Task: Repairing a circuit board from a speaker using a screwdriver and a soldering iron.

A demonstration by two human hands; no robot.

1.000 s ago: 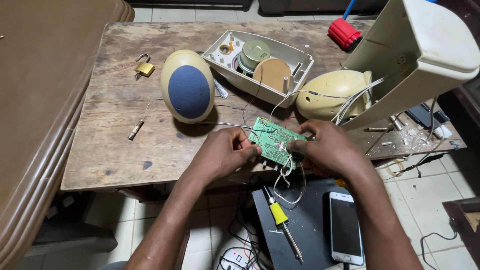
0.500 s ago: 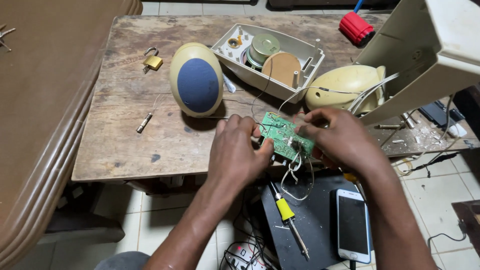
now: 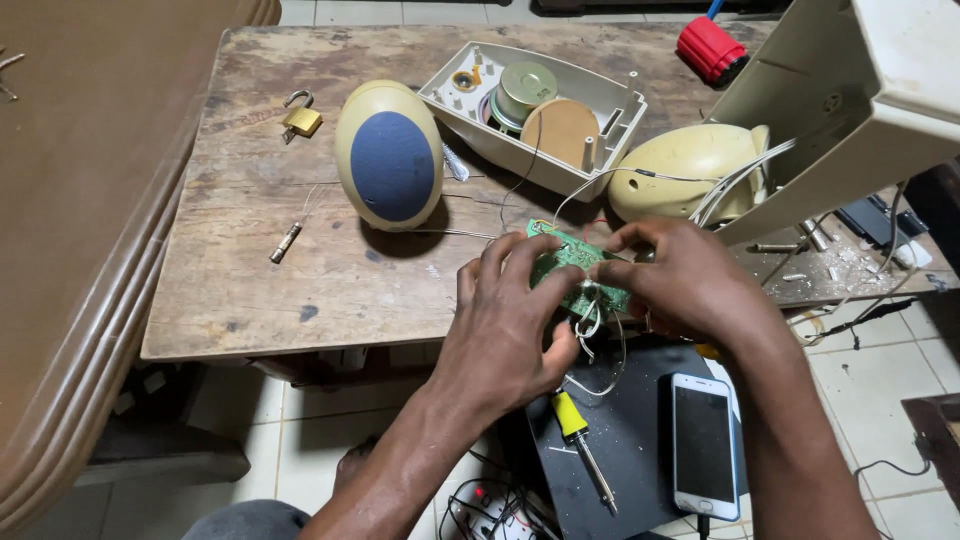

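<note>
Nearest me, a yellow-handled screwdriver [image 3: 577, 432] and a phone [image 3: 704, 444] lie on a dark board. Above them my left hand [image 3: 505, 320] and right hand [image 3: 690, 280] each pinch the green circuit board [image 3: 572, 262] at the table [image 3: 250, 280] edge, fingers closed. Beyond stands the egg-shaped speaker [image 3: 389, 155].

A worn wooden desk [image 3: 260, 290] is seen from above. An egg-shaped cream speaker with a blue grille [image 3: 389, 156] is stood near its middle. Behind it, an opened cream speaker shell [image 3: 535, 115] is laid on its back, a round brown cone and a metal magnet being exposed inside. A second cream shell [image 3: 680, 180] is placed to the right, with white cables draped across it. A brass padlock [image 3: 300, 118] is set at the far left, and a small metal cylinder [image 3: 285, 243] lies nearer. Below the desk edge, a yellow-handled screwdriver [image 3: 580, 445] and a white phone [image 3: 704, 445] are rested on a dark panel [image 3: 630, 460].
</note>
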